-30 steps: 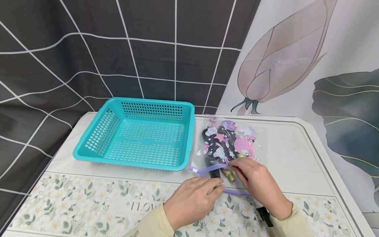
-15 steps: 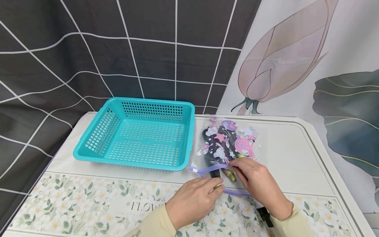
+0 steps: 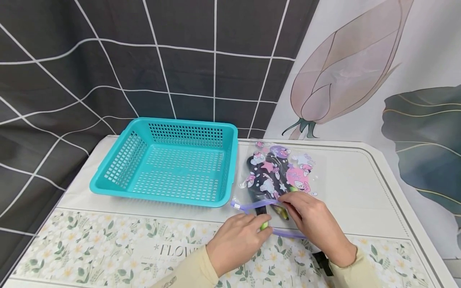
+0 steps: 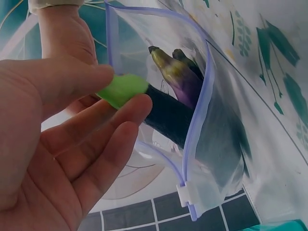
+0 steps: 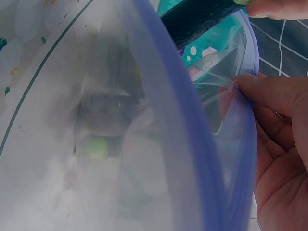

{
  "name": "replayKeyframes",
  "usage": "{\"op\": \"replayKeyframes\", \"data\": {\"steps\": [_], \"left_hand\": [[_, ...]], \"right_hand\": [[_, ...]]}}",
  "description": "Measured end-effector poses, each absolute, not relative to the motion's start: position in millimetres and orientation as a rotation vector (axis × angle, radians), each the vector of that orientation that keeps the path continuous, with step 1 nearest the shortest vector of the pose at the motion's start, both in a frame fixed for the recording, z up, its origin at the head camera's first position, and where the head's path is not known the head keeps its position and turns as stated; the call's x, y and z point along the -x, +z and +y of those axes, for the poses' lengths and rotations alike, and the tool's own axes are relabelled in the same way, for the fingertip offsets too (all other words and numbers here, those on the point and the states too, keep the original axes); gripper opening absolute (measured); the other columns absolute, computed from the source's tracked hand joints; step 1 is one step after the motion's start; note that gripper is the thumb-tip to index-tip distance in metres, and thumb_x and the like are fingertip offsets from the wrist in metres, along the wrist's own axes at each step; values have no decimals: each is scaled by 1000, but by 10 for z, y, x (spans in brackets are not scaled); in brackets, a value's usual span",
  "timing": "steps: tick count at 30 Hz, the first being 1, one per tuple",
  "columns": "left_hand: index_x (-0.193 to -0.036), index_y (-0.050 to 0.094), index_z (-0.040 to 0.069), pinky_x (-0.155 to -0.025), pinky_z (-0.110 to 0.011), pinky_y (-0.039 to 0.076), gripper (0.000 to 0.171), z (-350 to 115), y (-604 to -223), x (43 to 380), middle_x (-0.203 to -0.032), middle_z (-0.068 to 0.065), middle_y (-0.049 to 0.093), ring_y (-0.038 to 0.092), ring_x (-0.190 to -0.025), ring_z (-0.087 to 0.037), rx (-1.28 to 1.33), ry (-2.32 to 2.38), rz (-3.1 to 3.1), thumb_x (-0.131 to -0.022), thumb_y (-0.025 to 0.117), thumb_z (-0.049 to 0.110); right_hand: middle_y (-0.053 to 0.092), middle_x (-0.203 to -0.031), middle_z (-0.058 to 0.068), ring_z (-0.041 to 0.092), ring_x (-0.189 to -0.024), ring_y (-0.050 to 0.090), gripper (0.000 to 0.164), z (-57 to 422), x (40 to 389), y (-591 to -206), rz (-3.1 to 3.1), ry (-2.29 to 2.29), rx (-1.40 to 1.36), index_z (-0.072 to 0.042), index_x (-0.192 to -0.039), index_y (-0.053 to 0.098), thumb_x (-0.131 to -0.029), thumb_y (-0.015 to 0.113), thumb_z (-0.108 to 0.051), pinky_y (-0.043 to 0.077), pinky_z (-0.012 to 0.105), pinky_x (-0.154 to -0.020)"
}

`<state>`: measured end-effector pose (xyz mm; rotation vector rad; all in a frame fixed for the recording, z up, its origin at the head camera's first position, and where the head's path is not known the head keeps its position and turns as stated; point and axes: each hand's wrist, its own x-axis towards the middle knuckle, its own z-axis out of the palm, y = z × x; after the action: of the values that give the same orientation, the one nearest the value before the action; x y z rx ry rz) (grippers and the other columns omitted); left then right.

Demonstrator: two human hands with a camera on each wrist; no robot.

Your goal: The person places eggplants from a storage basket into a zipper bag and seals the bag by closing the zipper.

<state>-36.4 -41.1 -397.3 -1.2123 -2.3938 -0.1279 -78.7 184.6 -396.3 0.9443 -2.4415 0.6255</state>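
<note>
A clear zip bag (image 3: pixel 268 172) with pink and purple cartoon prints lies right of the basket, its purple-edged mouth open toward me. My left hand (image 3: pixel 239 240) pinches the light green end of a dark cucumber (image 4: pixel 168 115) between thumb and fingers. The cucumber's dark part reaches into the bag mouth. Beside it in the bag, an eggplant (image 4: pixel 175 74) shows its yellow-green stem end and purple skin. My right hand (image 3: pixel 311 218) pinches the bag's upper lip, holding it raised. Other dark vegetables inside are partly hidden by the prints.
A turquoise plastic basket (image 3: pixel 176 170) with holes in its walls stands left of the bag. The white table mat (image 3: pixel 360 188) has a floral band (image 3: pixel 90 244) along the front. A dark gridded curtain (image 3: pixel 173 68) hangs directly behind the table.
My left hand has shifted slightly to the right and turned, and more of the cucumber's green end shows at its fingertips. My right hand and the bag stay in place.
</note>
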Motion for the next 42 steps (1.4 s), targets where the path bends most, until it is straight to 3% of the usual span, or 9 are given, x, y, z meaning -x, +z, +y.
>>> {"op": "replayKeyframes", "data": {"steps": [11, 20, 30, 42], "left_hand": [[-106, 78, 21, -71, -20, 56, 16, -317, -3994, 388, -117, 8, 69, 67, -83, -6, 1191, -95, -2419, -94, 69, 20], [-111, 77, 15, -72, -19, 56, 21, -292, -4044, 420, -117, 5, 70, 64, -81, -9, 1156, -65, -2444, -94, 66, 17], [-125, 69, 4, -90, -27, 56, 32, -260, -4069, 385, -131, -7, 64, 67, -102, -18, 1123, -79, -2562, -96, 60, 15], [-133, 63, 1, -102, -29, 49, 39, -240, -4117, 387, -139, -11, 59, 63, -118, -23, 1140, -38, -2673, -98, 59, 18]], "right_hand": [[72, -98, 1, 17, -89, 70, 35, 1850, 783, -3967, -2431, 649, -962, -9, -102, 72, -73, 80, 9, 58, 36, -75], [72, -97, 1, 16, -90, 69, 26, 1858, 782, -3972, -2450, 651, -962, -8, -101, 72, -79, 78, 4, 58, 35, -76], [72, -96, 1, 17, -88, 70, 31, 1833, 775, -3967, -2416, 653, -960, -7, -99, 72, -73, 82, 7, 58, 34, -76], [72, -96, 1, 17, -88, 70, 31, 1827, 766, -3956, -2415, 652, -958, -7, -100, 72, -74, 81, 7, 58, 35, -76]]}}
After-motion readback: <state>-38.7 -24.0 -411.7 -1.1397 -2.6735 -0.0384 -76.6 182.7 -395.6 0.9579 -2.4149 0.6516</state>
